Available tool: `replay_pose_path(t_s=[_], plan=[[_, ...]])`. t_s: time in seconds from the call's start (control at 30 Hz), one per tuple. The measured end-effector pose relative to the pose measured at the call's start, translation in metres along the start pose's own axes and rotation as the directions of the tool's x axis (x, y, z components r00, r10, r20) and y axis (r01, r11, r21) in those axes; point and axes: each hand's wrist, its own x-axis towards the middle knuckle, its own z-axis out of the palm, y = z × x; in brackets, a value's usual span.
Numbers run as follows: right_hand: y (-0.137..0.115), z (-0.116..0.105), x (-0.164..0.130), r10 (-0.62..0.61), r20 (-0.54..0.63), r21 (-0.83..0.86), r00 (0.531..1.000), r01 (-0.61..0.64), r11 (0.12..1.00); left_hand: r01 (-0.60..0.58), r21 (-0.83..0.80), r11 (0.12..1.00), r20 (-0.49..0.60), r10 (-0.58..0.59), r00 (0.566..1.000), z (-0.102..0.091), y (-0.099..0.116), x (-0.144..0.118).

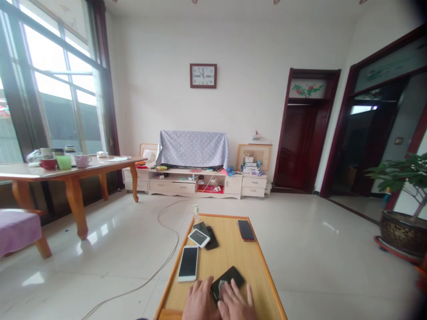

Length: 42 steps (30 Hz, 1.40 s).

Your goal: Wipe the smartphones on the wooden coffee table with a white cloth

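Note:
A black smartphone (pixel 236 276) lies slanted on the near part of the narrow wooden table (pixel 233 257). My left hand (pixel 197 300) is at its near left edge, with bent fingers against the phone. Over the phone's near half, my right hand (pixel 236 303) presses a small pale wipe (pixel 222 286) onto the surface. Its fingers are stretched forward and partly hide the wipe. Left of the hands rests a white phone (pixel 188 263) with a dark screen. Farther back, a smaller white phone (pixel 199 238) overlaps dark phones (pixel 212 240). Another phone (pixel 246 230) with reddish edges sits at the far right.
A clear pump bottle (pixel 196 212) stands by the table's far left corner. A cable (pixel 160 266) runs over the floor on the left. Beyond are a low TV cabinet (pixel 171 186), a dining table with cups (pixel 110 165) and a potted plant (pixel 403 231).

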Motion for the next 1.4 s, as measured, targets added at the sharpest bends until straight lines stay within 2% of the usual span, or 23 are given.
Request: replay_pose_path(t_s=[0.1, 0.2, 0.27, 0.33, 0.4, 0.47, 0.53, 0.6, 0.67, 0.73, 0.83, 0.87, 0.93, 1.0, 1.07, 1.13, 1.2, 1.3, 1.37, 1.4], plan=[[0.005, -0.029, -0.001, 0.156, -0.064, -0.070, 0.986, -0.161, 0.984, -0.010, -0.048, 0.999, -0.073, 0.007, 0.997, -0.002, 0.002, -0.009], [-0.011, -0.038, -0.007, 0.271, -0.045, -0.108, 0.961, -0.274, 0.956, -0.029, -0.068, 0.997, -0.086, 0.023, 0.996, -0.006, 0.001, -0.016], [-0.032, -0.036, -0.017, 0.244, 0.031, -0.076, 0.969, -0.241, 0.968, -0.025, -0.078, 0.997, -0.092, 0.018, 0.996, -0.008, -0.001, -0.020], [-0.053, -0.033, -0.028, 0.152, 0.109, -0.010, 0.982, -0.151, 0.988, -0.022, -0.085, 0.996, -0.080, 0.016, 0.997, -0.009, -0.003, -0.023], [-0.063, -0.032, -0.037, 0.078, 0.131, 0.033, 0.988, -0.083, 0.996, -0.023, -0.086, 0.996, -0.057, 0.018, 0.998, -0.009, -0.003, -0.026], [-0.058, -0.037, -0.039, 0.090, 0.118, 0.021, 0.989, -0.093, 0.995, -0.018, -0.086, 0.996, -0.044, 0.014, 0.999, -0.010, -0.003, -0.027], [-0.043, -0.045, -0.035, 0.185, 0.096, -0.022, 0.978, -0.184, 0.983, -0.007, -0.096, 0.995, -0.031, 0.004, 0.999, -0.010, -0.002, -0.028], [-0.028, -0.052, -0.028, 0.311, 0.076, -0.058, 0.948, -0.307, 0.950, -0.001, -0.115, 0.993, -0.009, 0.000, 1.000, -0.010, -0.001, -0.029], [-0.023, -0.054, -0.024, 0.393, 0.058, -0.067, 0.918, -0.389, 0.919, -0.002, -0.133, 0.991, 0.007, 0.003, 1.000, -0.010, -0.001, -0.030], [-0.033, -0.049, -0.025, 0.367, 0.064, -0.051, 0.928, -0.364, 0.930, -0.001, -0.140, 0.990, 0.001, 0.001, 1.000, -0.008, -0.003, -0.031], [-0.058, -0.034, -0.033, 0.176, 0.135, 0.025, 0.975, -0.181, 0.983, -0.003, -0.151, 0.989, -0.025, -0.001, 1.000, -0.002, -0.009, -0.032], [-0.064, -0.030, -0.035, 0.136, 0.165, 0.054, 0.977, -0.146, 0.988, -0.005, -0.161, 0.987, -0.030, 0.000, 1.000, 0.000, -0.011, -0.032], [-0.063, -0.028, -0.035, 0.147, 0.187, 0.046, 0.971, -0.159, 0.986, -0.042, -0.177, 0.983, -0.022, 0.039, 0.999, 0.002, -0.015, -0.030], [-0.051, -0.034, -0.030, 0.237, 0.166, -0.006, 0.957, -0.239, 0.971, -0.058, -0.172, 0.983, -0.021, 0.056, 0.998, 0.002, -0.017, -0.029], [-0.037, -0.041, -0.022, 0.346, 0.098, -0.057, 0.933, -0.342, 0.938, -0.065, -0.162, 0.985, -0.028, 0.062, 0.998, 0.002, -0.018, -0.027], [-0.035, -0.042, -0.015, 0.400, 0.054, -0.079, 0.915, -0.395, 0.915, -0.070, -0.154, 0.986, -0.035, 0.065, 0.997, 0.003, -0.019, -0.026], [-0.047, -0.033, -0.013, 0.362, 0.083, -0.067, 0.929, -0.357, 0.932, -0.071, -0.147, 0.987, -0.037, 0.066, 0.997, 0.003, -0.020, -0.026], [-0.072, -0.016, -0.017, 0.192, 0.186, 0.006, 0.964, -0.197, 0.980, -0.068, -0.132, 0.989, 0.003, 0.069, 0.998, -0.003, -0.020, -0.030], [-0.076, -0.015, -0.022, 0.130, 0.180, 0.039, 0.975, -0.139, 0.990, -0.052, -0.129, 0.990, 0.025, 0.055, 0.998, -0.011, -0.016, -0.036], [-0.072, -0.019, -0.024, 0.140, 0.149, 0.038, 0.979, -0.147, 0.988, -0.032, -0.130, 0.991, 0.024, 0.035, 0.999, -0.016, -0.013, -0.038]])
